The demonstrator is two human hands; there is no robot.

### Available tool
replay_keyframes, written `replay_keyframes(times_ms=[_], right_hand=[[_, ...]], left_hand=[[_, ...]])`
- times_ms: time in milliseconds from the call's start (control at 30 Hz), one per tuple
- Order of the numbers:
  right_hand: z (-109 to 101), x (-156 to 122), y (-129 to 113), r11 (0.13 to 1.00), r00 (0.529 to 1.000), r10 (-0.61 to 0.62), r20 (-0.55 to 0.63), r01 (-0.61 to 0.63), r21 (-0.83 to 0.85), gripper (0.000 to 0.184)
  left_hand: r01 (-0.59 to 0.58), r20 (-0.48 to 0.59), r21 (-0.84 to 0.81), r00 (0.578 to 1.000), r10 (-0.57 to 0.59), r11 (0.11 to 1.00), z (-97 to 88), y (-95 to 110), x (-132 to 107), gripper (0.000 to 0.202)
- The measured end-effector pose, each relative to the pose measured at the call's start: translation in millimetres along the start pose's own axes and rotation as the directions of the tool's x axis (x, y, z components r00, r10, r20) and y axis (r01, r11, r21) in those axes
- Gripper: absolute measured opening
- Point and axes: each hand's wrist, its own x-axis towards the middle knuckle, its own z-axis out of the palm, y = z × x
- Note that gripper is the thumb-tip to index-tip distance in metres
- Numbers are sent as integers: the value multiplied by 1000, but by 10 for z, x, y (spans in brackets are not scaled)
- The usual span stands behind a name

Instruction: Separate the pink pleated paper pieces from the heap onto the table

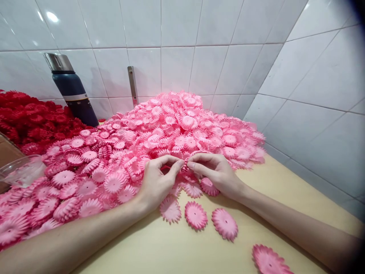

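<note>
My left hand [161,177] and my right hand [215,171] meet nearly fingertip to fingertip at the front of a large heap of pink artificial flower petal discs [188,121]. Thumb and forefinger of each are pinched together. Something pink shows between the two pinches, but I cannot separate it from the petals behind. Below the hands, loose petal discs with small centre holes lie on the table: a pale one [170,209], a darker-edged one [196,215] and another [224,224]. One more petal disc [270,260] lies near the front edge of view.
A dark blue bottle [72,91] with a steel cap stands at the back left, beside a red petal heap [34,118]. A clear plastic container [24,171] sits at far left. A metal strip [132,85] rises against the tiled wall [182,30]. The table [285,190] is pale yellow.
</note>
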Motion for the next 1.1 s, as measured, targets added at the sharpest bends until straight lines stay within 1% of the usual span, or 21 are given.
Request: replay_keyframes(times_ms=[167, 367, 533, 633, 767, 867, 933, 1033, 1100], right_hand=[[-5, 9, 6, 1000, 1000, 18, 14, -18, 11, 12], [-30, 15, 39, 999, 999, 28, 21, -28, 25, 18], [-16, -2, 26, 1000, 1000, -7, 4, 7, 15, 12], [-4, -4, 8, 999, 998, -43, 40, 42, 15, 9], [-12, 1, 10, 999, 996, -34, 82, 32, 22, 8], [-13, 13, 31, 999, 999, -23, 29, 22, 32, 6], [-4, 20, 42, 999, 1000, -9, -8, 10, 46, 6], [13, 22, 40, 999, 999, -2, 33, 0, 54, 11], [20, 15, 30, 999, 997, -15, 71, 12, 52, 12]], left_hand=[[-15, -1, 8, 1000, 15, 1000, 4, -8, 12, 17], [-25, 13, 8, 1000, 25, 1000, 1, -11, 0, 16], [-5, 26, -4, 1000, 5, 1000, 8, 3, -4, 16], [18, 20, -18, 1000, -17, 1000, 7, 4, -5, 19], [33, 18, -36, 999, -32, 999, -2, -32, 7, 17], [50, -12, -78, 999, -51, 996, -4, -62, 19, 16], [59, -6, -102, 998, -60, 993, -2, -67, 20, 17], [61, 22, -120, 998, -59, 991, 6, -55, 15, 18], [46, 10, -129, 999, -45, 991, 12, -48, 13, 17]])
